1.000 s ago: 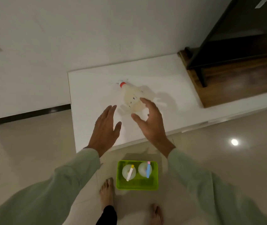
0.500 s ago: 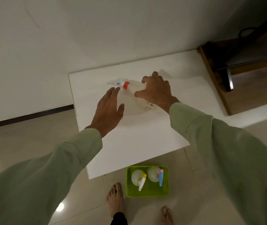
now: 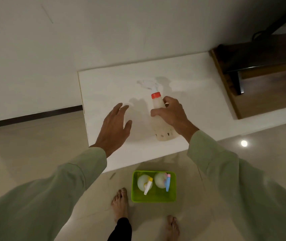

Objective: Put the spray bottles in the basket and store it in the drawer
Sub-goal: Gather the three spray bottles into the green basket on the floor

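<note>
Green basket on floor at 6 o'clock — holding two spray bottles. Third bottle, red-collared, standing on white counter; right hand is closing around it. Left hand is hovering open, empty. Remaining — third bottle, drawer storage.

A pale translucent spray bottle with an orange-red collar and white trigger head sits on the white desk. Two more spray bottles, yellow-trigger and blue-trigger, stand in the lime-green basket on the floor.
</note>
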